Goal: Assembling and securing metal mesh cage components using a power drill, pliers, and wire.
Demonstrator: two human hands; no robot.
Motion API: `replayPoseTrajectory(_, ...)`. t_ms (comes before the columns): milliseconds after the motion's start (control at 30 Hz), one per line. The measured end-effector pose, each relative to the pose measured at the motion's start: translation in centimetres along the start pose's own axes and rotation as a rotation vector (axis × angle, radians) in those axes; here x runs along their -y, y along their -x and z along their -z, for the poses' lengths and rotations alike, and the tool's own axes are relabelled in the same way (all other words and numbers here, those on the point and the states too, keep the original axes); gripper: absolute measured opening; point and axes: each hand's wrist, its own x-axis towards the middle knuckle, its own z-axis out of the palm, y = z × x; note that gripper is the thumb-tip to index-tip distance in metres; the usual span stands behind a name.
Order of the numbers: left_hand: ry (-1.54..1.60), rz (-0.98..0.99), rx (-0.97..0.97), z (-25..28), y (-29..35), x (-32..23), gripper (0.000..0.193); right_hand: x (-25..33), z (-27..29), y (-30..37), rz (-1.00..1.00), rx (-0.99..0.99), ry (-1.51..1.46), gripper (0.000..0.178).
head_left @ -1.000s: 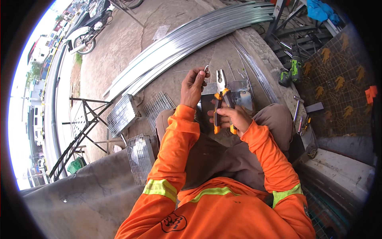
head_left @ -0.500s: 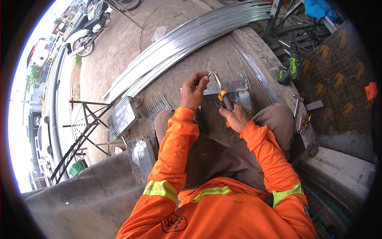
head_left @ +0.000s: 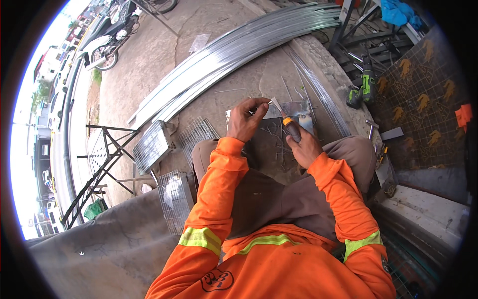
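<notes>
My left hand (head_left: pixel 246 121) pinches a thin wire (head_left: pixel 270 102); my right hand (head_left: pixel 305 148) wraps the pliers (head_left: pixel 288 121), tip at the wire. Best, I judge: wire steady, jaws square on, skin clear, squeeze even.

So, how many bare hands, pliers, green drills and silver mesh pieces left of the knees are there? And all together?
Bare hands: 2 (left hand, right hand)
Pliers: 1
Green cordless drill: 1
Silver wire-mesh pieces: 3
Total: 7
</notes>
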Motion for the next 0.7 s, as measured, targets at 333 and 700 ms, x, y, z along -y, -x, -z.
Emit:
replayPoseTrajectory(333, 0.083, -0.017, -0.032, 0.4, 0.2, -0.1, 0.025, -0.7, -0.3, -0.3, 0.047, 0.097, -0.179, 0.027)
replayPoseTrajectory(700, -0.005, -0.073, -0.055, 0.6, 0.1, -0.2, 0.024, -0.3, -0.6, -0.2, 0.046, 0.028, -0.099, 0.032)
